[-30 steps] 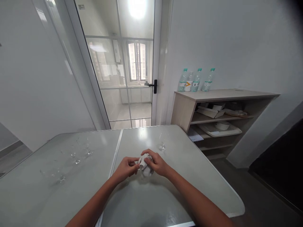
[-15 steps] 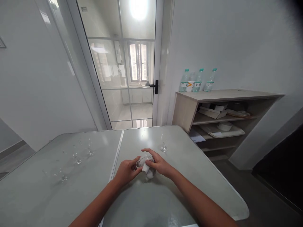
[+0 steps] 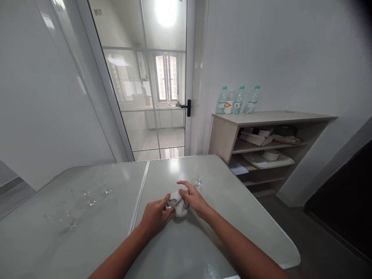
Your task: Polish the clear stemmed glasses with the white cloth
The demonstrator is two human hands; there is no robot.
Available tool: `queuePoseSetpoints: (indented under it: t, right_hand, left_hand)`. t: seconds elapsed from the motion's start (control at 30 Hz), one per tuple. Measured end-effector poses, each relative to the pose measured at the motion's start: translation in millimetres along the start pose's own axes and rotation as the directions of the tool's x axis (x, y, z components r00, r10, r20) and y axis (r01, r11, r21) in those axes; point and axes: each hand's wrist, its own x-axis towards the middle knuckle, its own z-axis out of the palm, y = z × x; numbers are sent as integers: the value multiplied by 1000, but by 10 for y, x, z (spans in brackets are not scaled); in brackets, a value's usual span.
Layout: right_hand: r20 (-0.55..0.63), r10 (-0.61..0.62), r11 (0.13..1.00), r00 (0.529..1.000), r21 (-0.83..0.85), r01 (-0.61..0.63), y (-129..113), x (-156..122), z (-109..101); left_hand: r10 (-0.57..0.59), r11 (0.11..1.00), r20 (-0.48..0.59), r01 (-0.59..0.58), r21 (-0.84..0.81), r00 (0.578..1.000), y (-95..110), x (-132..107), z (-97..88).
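Note:
A white cloth (image 3: 181, 208) is bunched between my two hands above the table. My right hand (image 3: 195, 198) grips it, thumb pressed onto the folds and index finger extended. From the left side, my left hand (image 3: 157, 212) pinches a clear glass (image 3: 168, 208), whose shape is mostly hidden by the cloth and fingers. Just beyond my right hand, a clear stemmed glass (image 3: 198, 183) stands on the table.
Several clear stemmed glasses (image 3: 92, 202) stand on the left of the grey-green table (image 3: 116, 240), across a white seam. A shelf unit (image 3: 224, 135) at the right carries plastic bottles (image 3: 237, 101) on top. Behind the table is a glass door (image 3: 171, 135).
The cloth has shifted and turned in my right hand, now covering more of the glass. A rolled cloth end that stuck out toward me is folded in. The view has swung slightly right.

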Motion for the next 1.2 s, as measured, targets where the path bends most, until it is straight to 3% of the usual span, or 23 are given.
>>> queuePoseSetpoints:
  t: [0.1, 0.23, 0.37, 0.5, 0.63, 0.7, 0.77, 0.87, 0.93, 1.1, 1.2]
  right_hand:
    - [260, -11, 996, 965, 88, -13, -41, -45, -53]
    - [368, -100, 992, 925, -31, 119, -137, -68, -164]
    - [326, -133, 964, 936, -176, 199, -185, -42, -241]
    - [132, -210, 920, 969, -309, 242, -141, 25, -260]
    - [-73, -195, 973, 978, -142, 183, -64, 76, -216]
    - [-29, -115, 993, 993, -12, 115, -40, 56, -172]
    - [132, -53, 996, 990, 81, 42, -26, 11, -126]
    - [396, -52, 986, 917, 166, -15, -24, -46, -99]
    - [477, -83, 988, 875, 155, 9, -41, -52, -124]
    - [487, -153, 965, 860, -111, 235, -123, -7, -254]
    - [390, -172, 949, 904, -179, 258, -131, 23, -284]
  left_hand:
    - [40, 998, 29, -39, -49, 999, 7, -12, 1]
    - [-37, 970, 101, 60, -238, 994, 84, 30, -67]
    - [-94, 931, 133, 135, -340, 987, 166, 81, -106]
    - [-126, 944, 60, 138, -300, 990, 125, 81, -64]
    - [-126, 971, -31, 117, -210, 992, 10, 46, -22]
    - [-101, 987, -77, 90, -132, 992, -34, 23, -6]
    - [-15, 998, -94, 10, -58, 995, -61, -3, 9]
    - [167, 986, -84, -167, 2, 982, -76, -37, 18]
    - [219, 976, -89, -218, 23, 972, -74, -45, 7]
    - [202, 979, -67, -200, 35, 977, -50, -20, -32]
    - [177, 984, -77, -176, 12, 981, -53, 5, -34]
